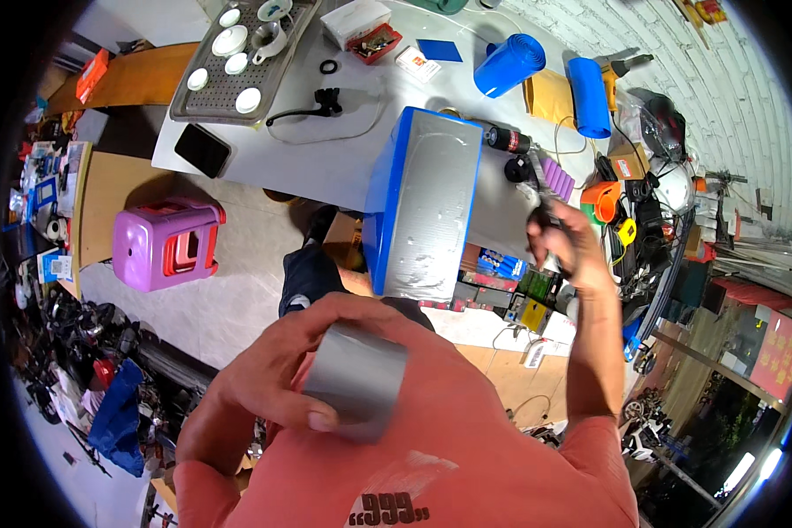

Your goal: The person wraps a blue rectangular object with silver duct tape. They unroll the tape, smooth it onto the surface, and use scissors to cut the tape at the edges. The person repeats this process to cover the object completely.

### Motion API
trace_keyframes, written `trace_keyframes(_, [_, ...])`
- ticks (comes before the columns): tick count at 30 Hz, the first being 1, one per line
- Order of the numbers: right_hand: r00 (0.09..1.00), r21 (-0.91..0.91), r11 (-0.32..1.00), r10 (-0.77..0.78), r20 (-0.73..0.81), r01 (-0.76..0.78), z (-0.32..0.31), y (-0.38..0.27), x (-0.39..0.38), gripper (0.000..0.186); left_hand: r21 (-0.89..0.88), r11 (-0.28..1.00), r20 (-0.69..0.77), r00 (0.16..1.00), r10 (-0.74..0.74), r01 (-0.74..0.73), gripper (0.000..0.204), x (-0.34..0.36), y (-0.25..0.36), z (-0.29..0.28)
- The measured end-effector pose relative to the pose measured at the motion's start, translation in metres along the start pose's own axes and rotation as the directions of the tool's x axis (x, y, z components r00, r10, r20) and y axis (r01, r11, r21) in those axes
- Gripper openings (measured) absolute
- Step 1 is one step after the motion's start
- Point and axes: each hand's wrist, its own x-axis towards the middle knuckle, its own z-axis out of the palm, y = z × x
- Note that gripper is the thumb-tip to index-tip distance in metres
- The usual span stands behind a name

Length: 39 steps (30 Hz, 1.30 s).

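Note:
My left hand (277, 370) is wrapped round a wide roll of silver duct tape (356, 383), held close in front of my chest. My right hand (568, 242) is closed on a slim tool with a dark handle (544, 207) and a metal end pointing away from me. Its exact kind is hard to make out. Between my hands and farther off, a blue box-like block (381, 207) stands at the table's near edge. Silver tape (433, 202) with small wrinkles covers its upper face.
On the white table (264, 163) are a tea tray (211, 101), a phone (202, 150), a black lever (326, 106), a red parts box (376, 44) and blue rolls (510, 66). A purple stool (163, 242) stands left. Tools and an orange cup (600, 201) crowd the right.

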Motion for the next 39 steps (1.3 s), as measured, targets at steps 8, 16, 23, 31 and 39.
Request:
trace_keyframes(8, [0.862, -0.704, 0.626, -0.096, -0.497, -0.336, 0.038, 0.173, 0.056, 0.03, 0.02, 0.921, 0.083, 0.919, 0.385, -0.388, 0.128, 0.012, 0.039, -0.023])
trace_keyframes(16, [0.677, -0.563, 0.816, -0.344, -0.651, -0.127, 0.09, 0.064, 0.04, 0.024, -0.208, 0.771, 0.413, 0.661, 0.627, -0.602, 0.08, 0.138, 0.144, -0.022])
trace_keyframes(23, [0.52, -0.803, 0.589, -0.66, -0.543, -0.091, 0.184, -0.148, 0.007, 0.014, -0.32, 0.829, 0.288, 0.787, 0.546, -0.458, 0.084, 0.222, 0.153, 0.046])
trace_keyframes(31, [0.332, -0.623, 0.684, -0.527, -0.782, -0.379, 0.245, -0.125, 0.035, 0.028, -0.393, 0.917, 0.579, 0.757, 0.302, -0.065, 0.077, 0.236, 0.129, 0.03])
trace_keyframes(39, [0.261, -0.581, 0.686, -0.522, -0.812, -0.437, 0.264, -0.111, 0.023, 0.072, -0.062, 0.915, 0.492, 0.785, 0.376, -0.4, 0.064, 0.243, 0.119, 0.027])
